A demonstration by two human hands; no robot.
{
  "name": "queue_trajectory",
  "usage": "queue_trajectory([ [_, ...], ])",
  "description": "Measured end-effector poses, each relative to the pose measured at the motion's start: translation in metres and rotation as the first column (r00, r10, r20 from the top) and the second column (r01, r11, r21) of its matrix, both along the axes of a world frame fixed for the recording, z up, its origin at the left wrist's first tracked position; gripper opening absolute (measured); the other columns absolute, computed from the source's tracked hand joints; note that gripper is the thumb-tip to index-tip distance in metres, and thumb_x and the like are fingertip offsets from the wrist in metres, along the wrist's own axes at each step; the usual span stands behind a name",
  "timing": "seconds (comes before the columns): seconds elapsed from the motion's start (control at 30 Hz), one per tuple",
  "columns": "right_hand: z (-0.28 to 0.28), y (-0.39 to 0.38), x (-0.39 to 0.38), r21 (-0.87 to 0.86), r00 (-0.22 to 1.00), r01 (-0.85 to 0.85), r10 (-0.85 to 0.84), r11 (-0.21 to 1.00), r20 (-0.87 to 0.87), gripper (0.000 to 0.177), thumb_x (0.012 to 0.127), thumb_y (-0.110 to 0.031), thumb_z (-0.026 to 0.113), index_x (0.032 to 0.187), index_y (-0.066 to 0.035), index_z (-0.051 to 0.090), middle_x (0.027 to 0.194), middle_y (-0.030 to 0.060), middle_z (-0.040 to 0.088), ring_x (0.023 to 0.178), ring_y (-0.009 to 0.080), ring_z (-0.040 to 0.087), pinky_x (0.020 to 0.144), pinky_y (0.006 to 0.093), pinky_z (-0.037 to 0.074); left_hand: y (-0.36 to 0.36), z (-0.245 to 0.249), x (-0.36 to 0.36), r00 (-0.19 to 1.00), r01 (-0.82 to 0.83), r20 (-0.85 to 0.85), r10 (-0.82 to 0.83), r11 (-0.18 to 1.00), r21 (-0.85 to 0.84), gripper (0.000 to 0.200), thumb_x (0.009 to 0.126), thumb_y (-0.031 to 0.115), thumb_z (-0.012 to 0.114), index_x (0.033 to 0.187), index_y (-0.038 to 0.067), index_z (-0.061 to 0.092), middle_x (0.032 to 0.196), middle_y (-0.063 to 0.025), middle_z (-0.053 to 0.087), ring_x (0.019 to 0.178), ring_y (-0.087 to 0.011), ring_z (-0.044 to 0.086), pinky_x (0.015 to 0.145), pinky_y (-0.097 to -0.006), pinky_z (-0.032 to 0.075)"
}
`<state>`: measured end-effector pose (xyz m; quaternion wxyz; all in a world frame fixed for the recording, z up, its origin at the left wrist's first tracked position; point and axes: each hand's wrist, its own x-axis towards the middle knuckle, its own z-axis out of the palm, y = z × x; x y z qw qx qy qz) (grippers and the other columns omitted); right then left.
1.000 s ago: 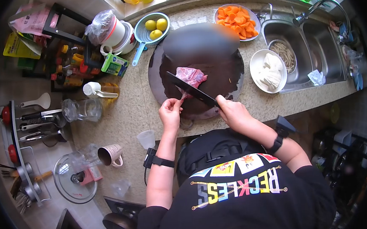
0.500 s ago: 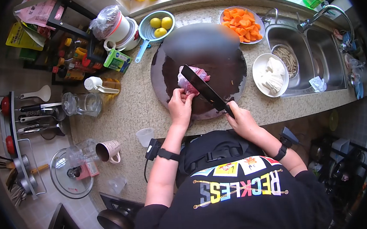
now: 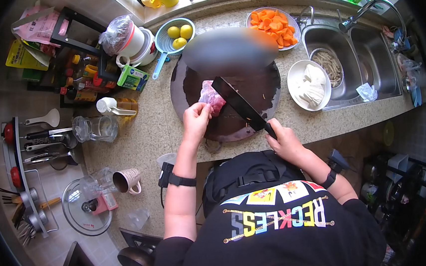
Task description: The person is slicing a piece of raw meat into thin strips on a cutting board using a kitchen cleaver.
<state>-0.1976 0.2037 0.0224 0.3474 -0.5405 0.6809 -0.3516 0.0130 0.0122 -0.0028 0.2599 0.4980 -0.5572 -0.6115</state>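
Observation:
On the round dark cutting board (image 3: 265, 99) lies a piece of pinkish-red meat (image 3: 210, 95), left of the board's middle. My left hand (image 3: 197, 120) pinches the meat's lower edge between thumb and fingers. In my right hand (image 3: 284, 138) is the handle of a black cleaver (image 3: 240, 104), its broad blade slanting up and left so that its tip is beside the meat's right side. A blurred patch covers the far part of the board.
Behind stand a blue colander (image 3: 165, 40) with yellow fruits and a plate of cut carrots (image 3: 274, 26). Right are a white bowl (image 3: 297, 89) and a sink (image 3: 335, 38). Left are an oil bottle (image 3: 127, 106), a mug (image 3: 127, 181) and a glass lid (image 3: 74, 209).
My left hand has moved left with the meat, which now lies beside the blade instead of partly under it. The cleaver has shifted slightly, and the whole view has shifted a little.

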Motion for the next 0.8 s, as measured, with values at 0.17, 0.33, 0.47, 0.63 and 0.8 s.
queue_trajectory([
  [0.17,0.01,0.007,-0.001,0.082,0.994,-0.109,0.111,0.991,-0.011,0.024,0.085,-0.009,0.058,0.103,-0.005,0.043,0.075,0.0241,0.059,0.074,0.0449,0.059,0.062,0.0518,0.045,0.026,-0.009,0.017,0.968,0.077,0.25,-0.033,0.983,-0.167,0.018,0.09,0.014,0.06,0.079,0.0,0.065,0.062,-0.0002,0.059,0.057,-0.0065,0.053,0.053,-0.0244,0.041],
  [0.33,0.01,0.006,0.0,0.093,0.968,-0.247,0.249,0.965,-0.01,0.023,0.085,-0.01,0.057,0.102,-0.005,0.042,0.075,0.023,0.059,0.074,0.0439,0.06,0.062,0.0514,0.046,0.035,-0.017,0.018,0.952,0.059,0.306,0.016,0.97,-0.234,0.015,0.088,0.013,0.061,0.082,0.0,0.066,0.066,-0.0093,0.064,0.058,-0.0123,0.058,0.057,-0.029,0.045],
  [0.47,0.011,0.005,0.0,0.098,0.954,-0.267,0.278,0.959,-0.115,0.024,0.085,-0.01,0.057,0.102,-0.005,0.04,0.074,0.0225,0.059,0.072,0.0441,0.059,0.062,0.0516,0.047,0.042,-0.008,0.015,0.931,0.08,0.361,0.05,0.938,-0.336,0.015,0.088,0.009,0.06,0.08,-0.002,0.065,0.066,-0.004,0.062,0.062,-0.0062,0.054,0.057,-0.0248,0.043],
  [0.63,0.006,-0.015,0.011,0.115,0.937,-0.307,0.321,0.945,-0.136,0.025,0.086,-0.01,0.055,0.103,-0.004,0.038,0.073,0.0235,0.058,0.072,0.0447,0.059,0.061,0.0527,0.046,0.045,-0.023,0.021,0.945,0.077,0.323,0.053,0.923,-0.376,0.013,0.087,0.008,0.06,0.082,-0.004,0.064,0.067,-0.0061,0.063,0.064,-0.0084,0.056,0.061,-0.0264,0.046],
  [0.8,-0.012,-0.048,0.024,0.08,0.932,-0.339,0.347,0.937,-0.102,0.025,0.084,-0.008,0.054,0.102,-0.003,0.037,0.072,0.0246,0.058,0.073,0.0457,0.059,0.064,0.0535,0.045,0.05,-0.03,0.029,0.959,-0.025,0.264,0.105,0.956,-0.291,0.015,0.088,0.009,0.06,0.082,-0.004,0.065,0.069,-0.0073,0.066,0.065,-0.0105,0.059,0.061,-0.0271,0.047],
])
